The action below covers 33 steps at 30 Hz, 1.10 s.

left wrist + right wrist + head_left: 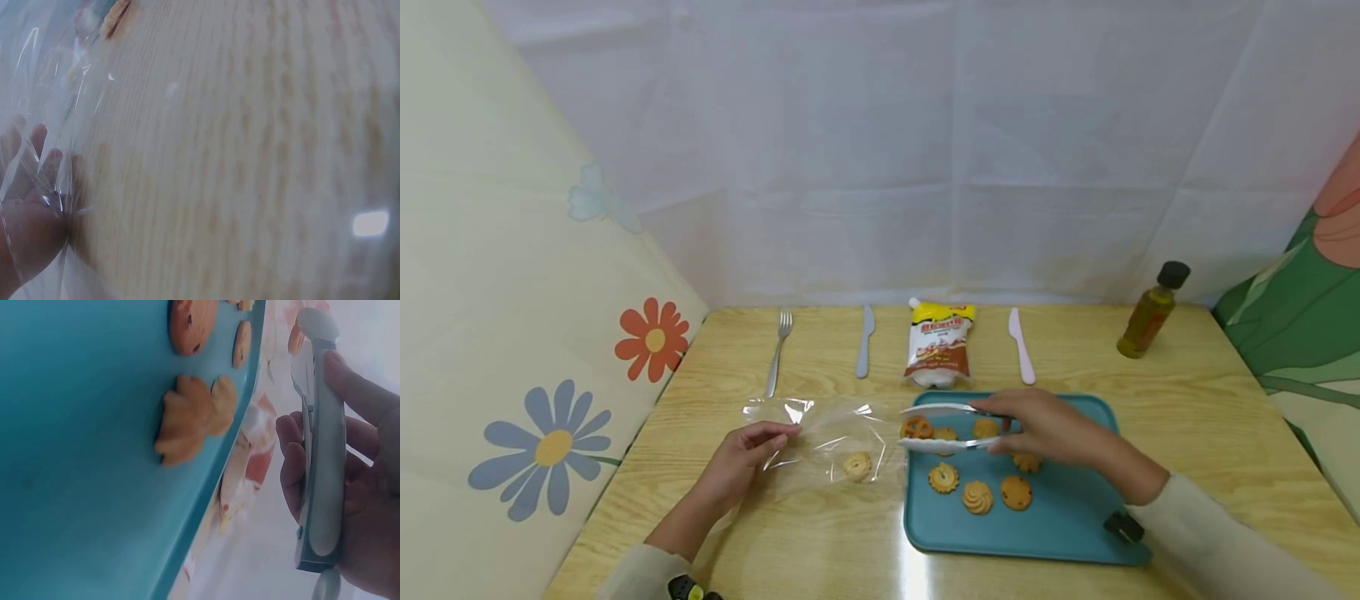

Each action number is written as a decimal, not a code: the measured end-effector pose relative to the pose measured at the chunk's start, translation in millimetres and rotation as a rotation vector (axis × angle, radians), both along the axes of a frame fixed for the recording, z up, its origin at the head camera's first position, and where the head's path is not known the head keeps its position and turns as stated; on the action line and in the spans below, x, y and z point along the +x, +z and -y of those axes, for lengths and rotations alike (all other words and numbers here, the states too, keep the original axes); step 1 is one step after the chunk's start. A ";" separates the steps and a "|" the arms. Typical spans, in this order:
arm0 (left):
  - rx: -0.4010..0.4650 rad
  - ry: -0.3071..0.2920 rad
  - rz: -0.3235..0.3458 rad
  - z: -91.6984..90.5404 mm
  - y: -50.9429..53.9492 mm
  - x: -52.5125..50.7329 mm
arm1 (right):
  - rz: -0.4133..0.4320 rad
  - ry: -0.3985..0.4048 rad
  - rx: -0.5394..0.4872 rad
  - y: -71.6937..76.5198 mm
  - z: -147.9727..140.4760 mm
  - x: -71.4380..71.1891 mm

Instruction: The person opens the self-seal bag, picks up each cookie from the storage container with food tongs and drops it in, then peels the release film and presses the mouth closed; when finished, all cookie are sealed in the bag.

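My left hand (pixel 737 467) pinches the near-left part of a clear plastic bag (pixel 820 442) between thumb and fingers; in the left wrist view the hand (pixel 31 219) shows through the film. One round cookie (pixel 857 467) lies inside the bag. My right hand (pixel 1048 427) grips metal tongs (pixel 951 445) above the left side of a teal tray (pixel 1037 546). A pretzel-shaped biscuit (pixel 917 428) appears between the tong tips; in the right wrist view a brown biscuit (pixel 296 339) is at the tips. Several cookies, one swirled (pixel 977 497), lie on the tray.
Behind the bag and tray lie a fork (pixel 778 350), a grey knife (pixel 864 342), a red-and-yellow labelled pouch (pixel 938 343) and a pink knife (pixel 1022 346). A dark-capped bottle (pixel 1148 317) stands at the back right of the wooden table (pixel 820 550).
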State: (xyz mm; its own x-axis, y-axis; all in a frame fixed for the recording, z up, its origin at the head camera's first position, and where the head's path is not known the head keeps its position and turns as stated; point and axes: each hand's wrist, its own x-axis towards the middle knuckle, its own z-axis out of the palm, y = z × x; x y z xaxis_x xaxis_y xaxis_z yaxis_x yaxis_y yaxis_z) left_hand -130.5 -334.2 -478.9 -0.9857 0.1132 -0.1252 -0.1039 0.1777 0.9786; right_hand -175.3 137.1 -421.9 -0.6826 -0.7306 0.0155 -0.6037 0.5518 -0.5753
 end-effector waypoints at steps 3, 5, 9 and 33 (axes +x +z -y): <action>-0.001 0.001 -0.001 -0.6 1.2 0.5 | -0.003 0.028 0.000 -1.0 9.7 -3.4; -0.004 0.000 0.002 -0.8 1.9 0.5 | -0.002 0.041 0.002 -1.1 15.7 -5.5; -0.008 0.000 0.010 -0.9 3.5 0.7 | 0.005 0.062 -0.003 -1.0 28.2 -9.0; 0.028 -0.013 -0.023 -1.7 -0.6 0.0 | 0.001 0.083 0.014 0.4 32.0 -4.9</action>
State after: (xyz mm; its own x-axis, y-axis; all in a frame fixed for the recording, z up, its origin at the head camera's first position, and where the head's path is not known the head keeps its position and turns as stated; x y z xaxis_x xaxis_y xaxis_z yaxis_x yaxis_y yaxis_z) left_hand -130.5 -332.5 -479.5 -0.9866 0.1295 -0.0993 -0.0793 0.1512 0.9853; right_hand -180.2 105.1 -421.4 -0.6194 -0.7850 0.0042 -0.6471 0.5075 -0.5690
